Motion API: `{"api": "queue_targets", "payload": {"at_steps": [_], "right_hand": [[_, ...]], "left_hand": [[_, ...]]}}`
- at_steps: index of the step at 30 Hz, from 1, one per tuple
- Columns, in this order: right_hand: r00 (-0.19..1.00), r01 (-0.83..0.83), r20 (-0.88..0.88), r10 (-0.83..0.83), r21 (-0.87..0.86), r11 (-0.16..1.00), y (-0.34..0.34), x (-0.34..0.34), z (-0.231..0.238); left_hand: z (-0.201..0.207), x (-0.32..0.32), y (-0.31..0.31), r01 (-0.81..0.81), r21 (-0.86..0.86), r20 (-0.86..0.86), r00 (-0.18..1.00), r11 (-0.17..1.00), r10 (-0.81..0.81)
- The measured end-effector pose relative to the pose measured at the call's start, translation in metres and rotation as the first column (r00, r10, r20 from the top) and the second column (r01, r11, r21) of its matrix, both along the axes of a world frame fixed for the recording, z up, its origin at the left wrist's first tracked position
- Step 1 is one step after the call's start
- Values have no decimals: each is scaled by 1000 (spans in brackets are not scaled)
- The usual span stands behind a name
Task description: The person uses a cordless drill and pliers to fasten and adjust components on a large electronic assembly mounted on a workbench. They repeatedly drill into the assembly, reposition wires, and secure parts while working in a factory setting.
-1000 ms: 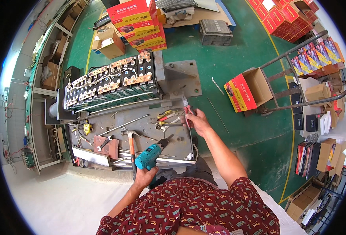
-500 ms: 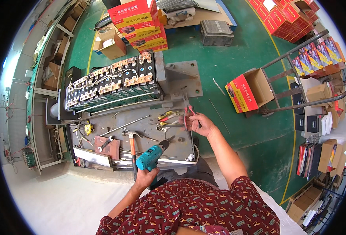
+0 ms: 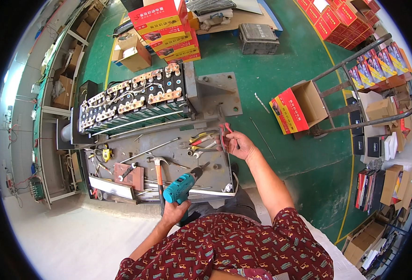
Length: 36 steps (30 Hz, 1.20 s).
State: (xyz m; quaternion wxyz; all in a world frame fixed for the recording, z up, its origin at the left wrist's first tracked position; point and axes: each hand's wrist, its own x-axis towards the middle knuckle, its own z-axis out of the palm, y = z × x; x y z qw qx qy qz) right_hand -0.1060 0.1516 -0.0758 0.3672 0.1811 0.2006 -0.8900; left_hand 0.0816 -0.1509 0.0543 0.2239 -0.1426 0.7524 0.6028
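My left hand [image 3: 174, 213] is closed around the grip of a teal cordless drill [image 3: 178, 187], whose dark chuck points up and right over the metal tray [image 3: 206, 176]. At the tray's right end my right hand [image 3: 241, 145] pinches red-handled pliers [image 3: 224, 130] by the handles; their grey jaws point away from me and blur into the metal behind. Beside the drill lies a claw hammer [image 3: 158, 175] with an orange and black handle. Left of the pliers are yellow-handled pliers [image 3: 199, 138] and a wrench [image 3: 201, 151]. Beyond the tray stands a bank of battery cells [image 3: 131, 100] with copper connectors.
A spanner [image 3: 127, 171] rests on a reddish-brown plate, near a yellow tape measure [image 3: 107, 154]. On the green floor to the right, an open red carton [image 3: 291, 112] sits against a hand truck [image 3: 339, 126]. Stacked red and yellow boxes [image 3: 166, 30] stand beyond the battery bank.
The pliers in my right hand have turned a little, and their handles look closer together. My left hand and the drill have hardly moved.
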Motion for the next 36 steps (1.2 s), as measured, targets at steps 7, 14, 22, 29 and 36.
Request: {"api": "queue_targets", "payload": {"at_steps": [7,14,22,29,36], "right_hand": [[989,-26,-136,48,159,987,13,22,16],[969,-71,-220,108,171,983,24,105,128],[888,-88,-433,157,177,980,14,132,175],[845,-195,-442,301,269,943,10,136,183],[789,-297,-468,398,277,914,-7,131,182]], "left_hand": [[16,-5,-4,-38,48,58,998,998,36],[73,-59,18,9,48,-341,940,999,8],[98,-118,78,-92,219,-369,914,971,170],[90,-101,71,-142,137,-401,897,980,186],[89,-82,48,-220,219,-388,874,951,291]]}}
